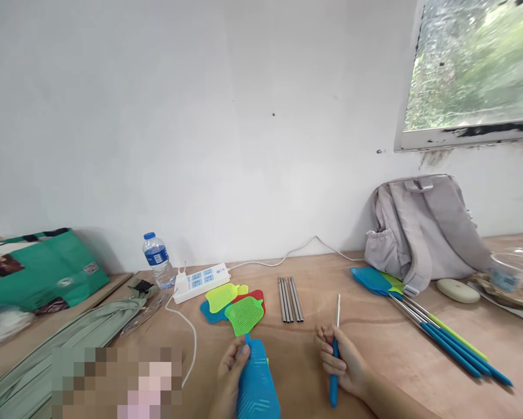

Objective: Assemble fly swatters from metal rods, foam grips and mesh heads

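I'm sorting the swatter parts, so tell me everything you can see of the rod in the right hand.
The rod is a thin stick with a bare silver metal upper part and a blue grip below. It stands nearly upright, tilted slightly, its metal tip pointing away from the person. The right hand is closed around the blue grip, whose lower end sticks out below the fingers. It looks straight and undamaged.

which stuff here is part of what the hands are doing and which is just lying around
In hand: blue swatter head in left hand; blue-gripped rod in right hand.

Lying about: metal tubes, loose swatter heads, finished swatters, backpack, power strip, water bottle.
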The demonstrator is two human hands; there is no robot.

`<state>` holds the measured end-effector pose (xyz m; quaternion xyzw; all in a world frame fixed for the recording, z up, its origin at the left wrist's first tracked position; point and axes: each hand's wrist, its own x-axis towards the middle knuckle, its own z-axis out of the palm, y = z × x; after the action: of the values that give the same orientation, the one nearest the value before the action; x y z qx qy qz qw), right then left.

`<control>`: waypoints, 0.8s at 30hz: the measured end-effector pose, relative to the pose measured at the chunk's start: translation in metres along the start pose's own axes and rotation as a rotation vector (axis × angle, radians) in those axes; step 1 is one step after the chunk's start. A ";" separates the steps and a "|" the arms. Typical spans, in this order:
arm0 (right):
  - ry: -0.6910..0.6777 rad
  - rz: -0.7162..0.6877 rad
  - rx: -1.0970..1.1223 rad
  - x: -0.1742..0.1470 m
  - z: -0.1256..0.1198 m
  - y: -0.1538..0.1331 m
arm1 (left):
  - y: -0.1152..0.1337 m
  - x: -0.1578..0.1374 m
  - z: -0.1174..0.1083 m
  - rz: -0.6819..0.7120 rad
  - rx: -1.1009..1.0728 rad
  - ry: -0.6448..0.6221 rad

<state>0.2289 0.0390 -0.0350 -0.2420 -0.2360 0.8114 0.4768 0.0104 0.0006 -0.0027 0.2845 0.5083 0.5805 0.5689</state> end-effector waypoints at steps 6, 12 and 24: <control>0.129 -0.310 -0.516 -0.010 0.006 -0.017 | -0.013 0.002 -0.004 -0.095 0.034 -0.206; -0.092 -0.500 -1.570 -0.036 0.034 -0.034 | -0.021 0.002 -0.010 0.017 0.084 -0.238; -0.191 -0.558 -1.972 -0.044 0.048 -0.035 | -0.031 0.007 -0.019 0.113 0.385 -0.348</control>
<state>0.2414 0.0080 0.0309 -0.3967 -0.8821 0.1329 0.2167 0.0029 -0.0026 -0.0386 0.5111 0.4869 0.4464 0.5500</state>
